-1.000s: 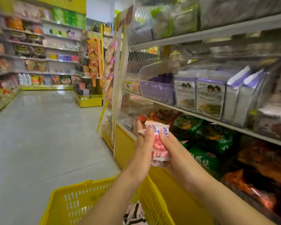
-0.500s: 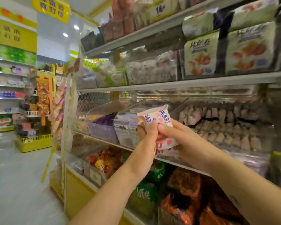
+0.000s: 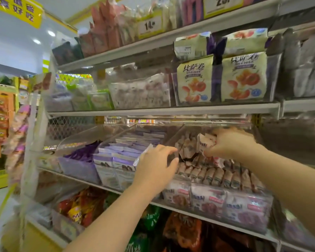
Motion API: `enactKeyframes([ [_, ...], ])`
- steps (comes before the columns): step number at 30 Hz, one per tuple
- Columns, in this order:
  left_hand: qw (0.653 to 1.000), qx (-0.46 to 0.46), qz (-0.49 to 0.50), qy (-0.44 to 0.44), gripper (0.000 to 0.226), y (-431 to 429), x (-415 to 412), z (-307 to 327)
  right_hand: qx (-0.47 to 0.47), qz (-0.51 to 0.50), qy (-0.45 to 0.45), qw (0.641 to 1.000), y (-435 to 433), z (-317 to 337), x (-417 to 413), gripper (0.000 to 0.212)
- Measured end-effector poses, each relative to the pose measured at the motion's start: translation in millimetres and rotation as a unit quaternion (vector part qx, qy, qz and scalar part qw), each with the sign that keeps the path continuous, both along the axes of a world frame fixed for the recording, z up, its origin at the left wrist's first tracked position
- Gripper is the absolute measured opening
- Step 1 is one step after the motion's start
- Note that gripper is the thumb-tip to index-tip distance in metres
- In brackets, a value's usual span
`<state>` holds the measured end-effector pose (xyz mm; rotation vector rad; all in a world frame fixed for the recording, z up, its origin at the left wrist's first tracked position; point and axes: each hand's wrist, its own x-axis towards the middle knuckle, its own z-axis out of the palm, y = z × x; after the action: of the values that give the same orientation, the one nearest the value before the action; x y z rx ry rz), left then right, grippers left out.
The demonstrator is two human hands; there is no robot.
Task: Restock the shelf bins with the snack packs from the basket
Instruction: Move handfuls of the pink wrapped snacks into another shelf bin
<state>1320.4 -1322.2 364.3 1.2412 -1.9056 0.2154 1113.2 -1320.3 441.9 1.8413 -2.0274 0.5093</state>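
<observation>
Two hands up at the middle shelf, apart. The right hand pinches a white snack pack inside the clear bin, above its rows of brown packs. The left hand curls at that bin's left wall; can't tell if it grips. Three bins stand side by side here. Two pizza-roll bags sit on the shelf above.

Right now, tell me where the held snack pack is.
Head view, right of centre: the right hand pinches the snack pack over the clear bin, just right of the purple boxes.
</observation>
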Motion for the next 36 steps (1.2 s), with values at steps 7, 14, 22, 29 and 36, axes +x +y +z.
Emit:
enactKeyframes([
  [7, 0.992, -0.041, -0.071, -0.099, 0.042, -27.3, -50.3, 16.1, 0.098, -0.078, 0.022, 0.992, -36.6, -15.5, 20.1, 0.084],
  [14, 0.984, -0.006, -0.054, -0.170, 0.061, -54.5, -70.5, 14.7, 0.227, 0.107, 0.089, 0.964, -19.5, 28.1, -13.9, 0.104],
  [22, 0.968, -0.068, 0.016, -0.241, 0.051, -78.3, -90.0, 17.4, 0.157, 0.160, 0.182, 0.958, -43.0, 25.6, -29.7, 0.056],
  [29, 0.950, -0.073, -0.013, -0.305, 0.054, -99.3, -80.9, 37.2, 0.127, 0.164, 0.163, 0.965, -55.8, 14.6, -33.1, 0.039],
  [36, 0.940, -0.004, -0.067, -0.336, 0.069, -102.1, -62.4, 45.1, 0.141, 0.226, 0.117, 0.957, -53.2, 16.9, -41.0, 0.031],
])
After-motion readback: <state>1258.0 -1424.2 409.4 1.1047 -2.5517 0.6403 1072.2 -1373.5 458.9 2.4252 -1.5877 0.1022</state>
